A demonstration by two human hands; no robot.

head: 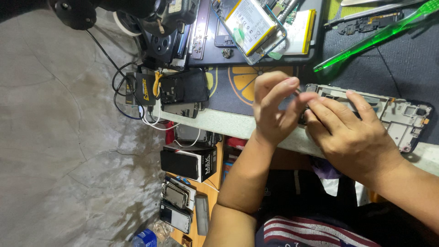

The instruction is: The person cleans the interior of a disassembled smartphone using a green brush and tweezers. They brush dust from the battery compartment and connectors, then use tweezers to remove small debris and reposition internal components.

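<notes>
An opened phone frame (404, 114) with its inner parts bare lies on the dark mat at the bench's near edge. My right hand (352, 137) lies over its left end, fingers pressed on it and holding it down. My left hand (274, 107) is raised just left of the frame. Its thumb and fingers are pinched on a small thin metal piece (297, 90) next to my right fingertips. What the piece is stays too small to tell.
A green translucent brush-like tool (375, 34) lies at the back right. An open phone showing its battery (251, 25) and a loose battery (302, 25) sit at the back. Stacked phones (183, 91), cables (123, 87), a black box (190, 162) and more phones (176, 196) lie to the left.
</notes>
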